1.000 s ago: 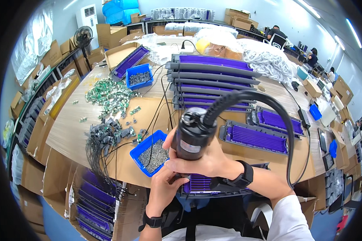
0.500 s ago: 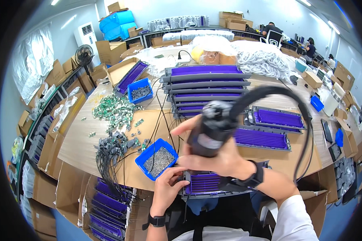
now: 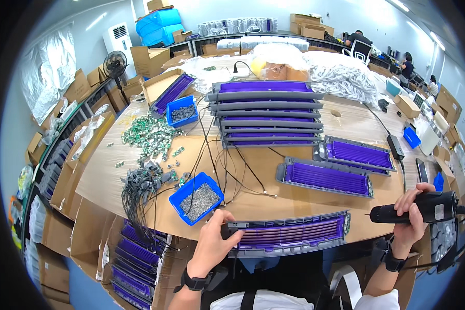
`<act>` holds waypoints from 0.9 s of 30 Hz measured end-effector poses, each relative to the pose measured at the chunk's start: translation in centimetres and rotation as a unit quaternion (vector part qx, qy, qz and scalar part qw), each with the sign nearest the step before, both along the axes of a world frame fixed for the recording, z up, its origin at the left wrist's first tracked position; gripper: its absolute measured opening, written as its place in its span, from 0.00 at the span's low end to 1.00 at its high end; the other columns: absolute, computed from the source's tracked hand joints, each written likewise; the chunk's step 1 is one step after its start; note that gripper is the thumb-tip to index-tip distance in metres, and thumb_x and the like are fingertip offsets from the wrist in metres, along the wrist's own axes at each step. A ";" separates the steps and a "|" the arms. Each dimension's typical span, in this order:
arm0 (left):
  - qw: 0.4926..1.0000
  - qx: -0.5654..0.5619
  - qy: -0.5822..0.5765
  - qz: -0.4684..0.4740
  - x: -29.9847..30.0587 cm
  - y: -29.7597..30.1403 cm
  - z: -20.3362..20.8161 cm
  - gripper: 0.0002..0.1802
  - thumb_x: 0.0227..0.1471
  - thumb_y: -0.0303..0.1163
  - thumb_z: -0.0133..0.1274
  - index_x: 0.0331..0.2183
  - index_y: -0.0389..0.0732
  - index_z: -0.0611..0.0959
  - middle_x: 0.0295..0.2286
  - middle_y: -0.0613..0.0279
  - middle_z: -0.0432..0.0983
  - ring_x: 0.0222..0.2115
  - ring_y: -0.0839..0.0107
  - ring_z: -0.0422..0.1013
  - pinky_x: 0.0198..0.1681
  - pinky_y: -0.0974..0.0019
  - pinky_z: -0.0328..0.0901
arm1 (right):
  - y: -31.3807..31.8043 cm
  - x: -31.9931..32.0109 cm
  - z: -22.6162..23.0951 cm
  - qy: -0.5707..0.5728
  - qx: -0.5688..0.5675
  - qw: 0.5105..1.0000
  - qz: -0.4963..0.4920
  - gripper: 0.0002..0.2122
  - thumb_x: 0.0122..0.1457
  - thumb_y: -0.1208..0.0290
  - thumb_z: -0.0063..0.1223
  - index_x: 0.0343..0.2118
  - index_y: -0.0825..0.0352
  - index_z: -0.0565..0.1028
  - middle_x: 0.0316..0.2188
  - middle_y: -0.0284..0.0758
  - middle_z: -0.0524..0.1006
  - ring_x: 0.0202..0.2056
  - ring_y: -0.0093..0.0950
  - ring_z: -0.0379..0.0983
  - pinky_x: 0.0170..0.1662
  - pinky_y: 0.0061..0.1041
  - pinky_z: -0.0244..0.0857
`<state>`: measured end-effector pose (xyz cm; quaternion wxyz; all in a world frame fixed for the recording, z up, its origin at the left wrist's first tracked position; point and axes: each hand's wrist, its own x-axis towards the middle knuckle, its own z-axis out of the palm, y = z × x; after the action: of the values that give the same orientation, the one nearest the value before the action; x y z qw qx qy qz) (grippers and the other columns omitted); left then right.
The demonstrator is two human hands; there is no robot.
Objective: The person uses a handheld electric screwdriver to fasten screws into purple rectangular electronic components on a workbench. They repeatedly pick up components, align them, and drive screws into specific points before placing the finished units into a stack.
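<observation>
My left hand (image 3: 212, 242) grips the left end of a long grey panel with purple slats (image 3: 294, 236), which lies at the table's near edge. Its thumb rests on the front of the panel and its fingers are behind. Off to the right, my right hand (image 3: 410, 219) is wrapped round a black electric screwdriver (image 3: 438, 207) held level, its thin bit pointing left and its cord leaving at the right. The bit is well apart from the panel. Just beyond my left hand sits a blue bin of small metal screws (image 3: 200, 202).
Purple-slatted panels (image 3: 268, 111) are stacked at the table's middle; two more (image 3: 325, 178) lie to the right. Green circuit boards (image 3: 144, 135), black cables (image 3: 139, 194) and a blue bin of dark parts (image 3: 182, 114) are on the left. A carton of panels (image 3: 134, 263) stands below.
My right hand has carried the screwdriver from above the panel's left end out to the far right. The panel now shows fully, with my left hand still at its left end.
</observation>
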<state>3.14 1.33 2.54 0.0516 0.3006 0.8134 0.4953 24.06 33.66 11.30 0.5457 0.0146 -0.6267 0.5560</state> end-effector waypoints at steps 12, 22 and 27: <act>0.996 0.073 0.040 -0.018 0.9 0.1 0.8 0.20 0.32 0.10 0.60 0.31 0.40 0.79 0.29 0.65 0.70 0.29 0.74 0.71 0.31 0.75 0.63 | 2.6 1.6 -4.2 -0.043 -0.051 0.991 -0.116 0.21 0.50 0.75 0.54 0.48 0.73 0.64 0.21 0.33 0.67 0.21 0.21 0.64 0.28 0.21 0.63; 0.985 0.121 0.114 -0.048 1.3 0.1 0.1 0.21 0.29 0.12 0.62 0.32 0.39 0.79 0.29 0.59 0.77 0.33 0.64 0.73 0.34 0.66 0.68 | 3.0 1.8 -5.5 -0.049 -0.061 0.990 -0.116 0.22 0.51 0.74 0.54 0.49 0.73 0.64 0.21 0.33 0.66 0.21 0.21 0.64 0.29 0.21 0.63; 0.984 0.113 0.129 -0.049 1.4 0.2 0.4 0.22 0.29 0.12 0.62 0.32 0.39 0.79 0.29 0.58 0.77 0.32 0.63 0.74 0.35 0.65 0.68 | 2.8 1.8 -5.6 -0.041 -0.071 0.989 -0.123 0.22 0.50 0.72 0.55 0.48 0.73 0.64 0.20 0.33 0.66 0.20 0.22 0.64 0.27 0.22 0.62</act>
<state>4.50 1.54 2.94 -0.0645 0.4053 0.7364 0.5378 25.88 36.46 5.74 0.5835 -0.1239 -0.6043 0.5281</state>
